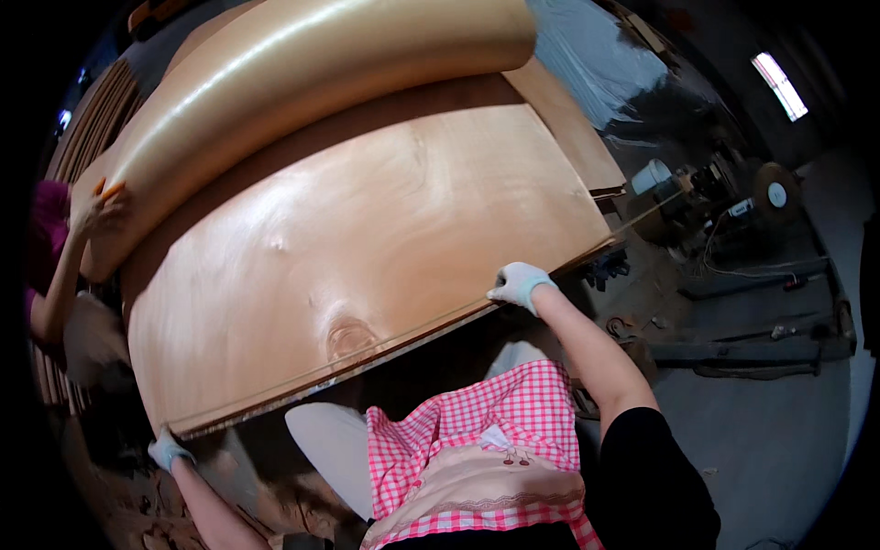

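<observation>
A broad, pale wood veneer sheet (pixel 431 202) lies in front of me on a stack with a rough near edge. A thin yellowish strip (pixel 422 328), like tape or cord, stretches along that edge and on toward a machine at the right. At the sheet's near left corner is my left hand (pixel 168 449), in a white glove, its fingers closed at the strip's end. Farther right, my right hand (pixel 522 284), also gloved, pinches the strip against the near edge. The fingertips of both hands are partly hidden.
A large veneer roll (pixel 312 78) curves across the back of the stack. At the left, another person's hand (pixel 105 206) rests by the roll with an orange object. A machine with a round wheel (pixel 775 191) and a white bucket (pixel 651 176) stand at the right.
</observation>
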### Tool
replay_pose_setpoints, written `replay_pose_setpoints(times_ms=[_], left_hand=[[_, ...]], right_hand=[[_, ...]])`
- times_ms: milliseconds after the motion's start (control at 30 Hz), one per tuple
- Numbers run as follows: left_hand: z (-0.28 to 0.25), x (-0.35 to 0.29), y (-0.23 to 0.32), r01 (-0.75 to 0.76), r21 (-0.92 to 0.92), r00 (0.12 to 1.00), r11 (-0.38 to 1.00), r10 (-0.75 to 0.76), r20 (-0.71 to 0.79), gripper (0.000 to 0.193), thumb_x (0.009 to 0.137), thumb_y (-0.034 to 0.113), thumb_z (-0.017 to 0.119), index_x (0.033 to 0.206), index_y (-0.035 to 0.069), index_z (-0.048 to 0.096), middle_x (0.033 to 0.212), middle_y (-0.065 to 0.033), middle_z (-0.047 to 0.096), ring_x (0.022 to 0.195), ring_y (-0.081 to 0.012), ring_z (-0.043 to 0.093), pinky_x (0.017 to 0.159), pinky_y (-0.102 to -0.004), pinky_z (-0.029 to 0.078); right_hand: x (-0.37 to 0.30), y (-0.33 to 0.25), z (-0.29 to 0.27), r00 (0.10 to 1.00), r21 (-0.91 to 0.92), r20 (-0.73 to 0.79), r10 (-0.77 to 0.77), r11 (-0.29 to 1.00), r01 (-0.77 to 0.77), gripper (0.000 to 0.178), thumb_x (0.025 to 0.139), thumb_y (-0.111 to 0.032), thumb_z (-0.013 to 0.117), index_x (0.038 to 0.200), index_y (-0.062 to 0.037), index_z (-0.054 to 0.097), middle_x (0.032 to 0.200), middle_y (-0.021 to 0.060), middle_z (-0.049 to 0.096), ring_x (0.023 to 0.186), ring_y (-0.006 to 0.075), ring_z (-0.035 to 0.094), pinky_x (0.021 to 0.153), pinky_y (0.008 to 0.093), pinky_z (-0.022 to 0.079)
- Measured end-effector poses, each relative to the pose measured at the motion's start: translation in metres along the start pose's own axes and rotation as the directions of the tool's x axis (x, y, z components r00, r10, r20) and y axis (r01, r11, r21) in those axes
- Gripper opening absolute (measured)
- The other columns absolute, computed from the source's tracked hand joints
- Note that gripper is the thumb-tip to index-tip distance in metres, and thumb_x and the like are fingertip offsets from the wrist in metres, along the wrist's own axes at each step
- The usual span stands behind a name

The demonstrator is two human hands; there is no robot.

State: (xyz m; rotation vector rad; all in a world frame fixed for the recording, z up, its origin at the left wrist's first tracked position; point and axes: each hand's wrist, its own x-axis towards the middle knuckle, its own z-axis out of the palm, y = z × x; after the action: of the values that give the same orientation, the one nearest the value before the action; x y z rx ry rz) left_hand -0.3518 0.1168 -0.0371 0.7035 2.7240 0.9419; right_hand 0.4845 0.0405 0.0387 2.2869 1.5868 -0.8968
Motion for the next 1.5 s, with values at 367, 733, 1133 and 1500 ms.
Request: replay_pose_setpoints(times_ms=[367,733,1133,1500], left_hand=[[0.112,-0.555,0.219,-0.923,-0.312,0.002,0.226,0.813,0.583,0.08,0.083,0.035,0.064,0.143,-0.007,0.031,0.15,-0.0281,0.027,0.141,-0.0411,0.021,0.117,-0.0496,0.015],[0.138,-0.589,0.225,-0.941,-0.269,-0.01,0.207,0.775,0.632,0.092,0.078,0.039,0.069,0.146,-0.005,0.024,0.151,-0.0238,0.027,0.142,-0.0369,0.021,0.118,-0.0459,0.012],[0.132,-0.59,0.225,-0.94,-0.259,0.008,0.222,0.773,0.635,0.092,0.076,0.04,0.071,0.145,-0.002,0.029,0.153,-0.0226,0.026,0.142,-0.0377,0.022,0.117,-0.0483,0.013],[0.09,-0.605,0.214,-0.715,-0.665,-0.039,0.216,0.937,0.347,0.039,0.075,0.023,0.076,0.105,0.004,0.06,0.102,-0.0176,0.061,0.098,-0.036,0.058,0.088,-0.0456,0.046]], right_hand=[[-0.011,0.009,0.0,1.0,0.045,-0.023,0.002,0.999,-0.001,0.044,0.077,-0.045,0.065,0.098,-0.0073,0.072,0.103,0.018,0.068,0.097,0.0333,0.066,0.084,0.0428,0.052],[-0.012,0.193,-0.057,0.986,0.153,-0.123,0.11,0.984,-0.091,0.032,0.082,-0.03,0.057,0.104,-0.0117,0.071,0.108,0.0154,0.068,0.099,0.0334,0.065,0.087,0.042,0.051],[0.022,0.326,-0.053,0.772,0.356,-0.193,0.606,0.776,-0.521,0.038,0.085,-0.026,0.061,0.115,-0.0034,0.065,0.12,0.0201,0.062,0.11,0.0373,0.059,0.093,0.0428,0.048],[-0.079,0.105,0.015,0.729,0.614,-0.655,0.197,0.702,0.361,0.022,0.089,-0.017,0.061,0.098,0.0042,0.061,0.091,0.0189,0.067,0.087,0.0294,0.064,0.081,0.0391,0.049]])
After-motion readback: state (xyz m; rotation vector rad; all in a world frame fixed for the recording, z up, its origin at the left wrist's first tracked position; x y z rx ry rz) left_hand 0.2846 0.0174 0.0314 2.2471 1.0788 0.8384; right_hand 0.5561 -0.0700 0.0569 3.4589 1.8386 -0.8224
